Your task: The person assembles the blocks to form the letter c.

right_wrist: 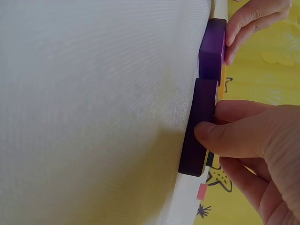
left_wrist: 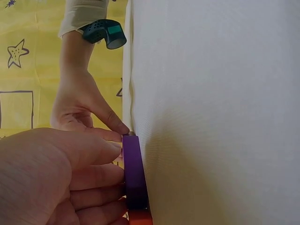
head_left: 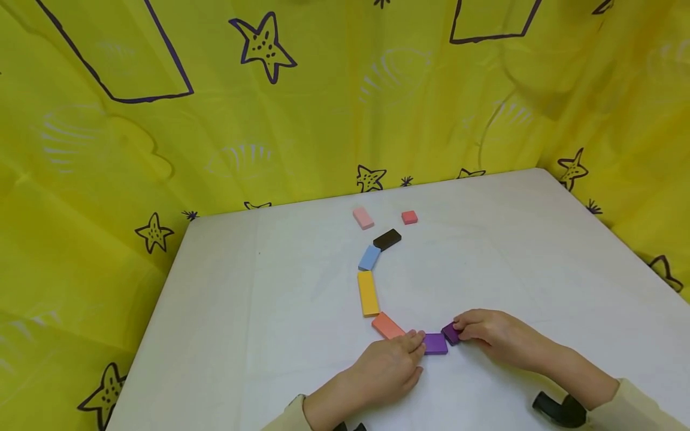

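Blocks lie flat in a curved row on the white table. At its near end, my right hand (head_left: 498, 336) pinches a small dark purple block (head_left: 450, 334) between thumb and fingers. In the right wrist view this dark purple block (right_wrist: 198, 126) stands end to end with a brighter purple block (right_wrist: 212, 51). My left hand (head_left: 388, 368) rests its fairly straight fingers on the left part of the purple block (head_left: 435, 344), partly covering it. An orange block (head_left: 387, 325) adjoins it to the left, its lower end hidden by the left fingers.
Farther up the curve come a yellow block (head_left: 368, 293), a blue block (head_left: 369, 258) and a black block (head_left: 387, 240). A pink block (head_left: 363, 218) and a small red block (head_left: 409, 217) lie apart behind them. A yellow patterned curtain (head_left: 312, 120) hangs beyond the table (head_left: 259, 311).
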`<state>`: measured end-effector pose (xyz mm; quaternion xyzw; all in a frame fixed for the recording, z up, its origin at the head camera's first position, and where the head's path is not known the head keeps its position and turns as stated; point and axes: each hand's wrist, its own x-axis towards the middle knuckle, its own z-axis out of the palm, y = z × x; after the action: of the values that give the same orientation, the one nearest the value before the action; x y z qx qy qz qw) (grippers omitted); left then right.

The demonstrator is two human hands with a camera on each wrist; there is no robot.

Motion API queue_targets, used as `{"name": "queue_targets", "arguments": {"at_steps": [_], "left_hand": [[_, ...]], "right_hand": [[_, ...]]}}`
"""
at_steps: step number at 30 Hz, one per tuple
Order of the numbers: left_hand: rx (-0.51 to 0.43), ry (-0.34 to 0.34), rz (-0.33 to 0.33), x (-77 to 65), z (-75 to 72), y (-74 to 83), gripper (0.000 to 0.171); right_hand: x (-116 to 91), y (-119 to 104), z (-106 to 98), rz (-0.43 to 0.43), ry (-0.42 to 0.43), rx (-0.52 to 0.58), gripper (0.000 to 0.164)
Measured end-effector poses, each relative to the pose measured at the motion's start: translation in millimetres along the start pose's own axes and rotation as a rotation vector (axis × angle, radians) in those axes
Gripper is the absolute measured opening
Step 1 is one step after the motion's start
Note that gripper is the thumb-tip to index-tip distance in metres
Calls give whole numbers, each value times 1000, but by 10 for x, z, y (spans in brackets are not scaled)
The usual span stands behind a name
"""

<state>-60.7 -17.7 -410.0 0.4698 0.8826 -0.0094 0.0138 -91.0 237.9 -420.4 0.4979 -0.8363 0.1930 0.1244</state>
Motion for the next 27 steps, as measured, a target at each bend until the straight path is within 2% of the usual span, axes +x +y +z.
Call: {"name": "queue_targets", "arguments": {"at_steps": [4,10,12,13,17,27], "left_hand": [[-8,-2,-1,3,4,1,41],[-16,-5,0,0,4,4,41],[-8,2,2,0,6,6,41],[-4,5,2,0,7,7,41],[8,14,5,3,10,6,40],[9,10,2,11,7,6,40]], "right_hand": [[-20,5,7,-11,2,9,31],[-20,3,10,-26,-1,16,26],[-18,9,11,-32,2,18,8],[-18,12,11,-35,5,18,6],[-19,26,16,-48,23,24,48],[-4,27,13,-60,29,11,52]]}}
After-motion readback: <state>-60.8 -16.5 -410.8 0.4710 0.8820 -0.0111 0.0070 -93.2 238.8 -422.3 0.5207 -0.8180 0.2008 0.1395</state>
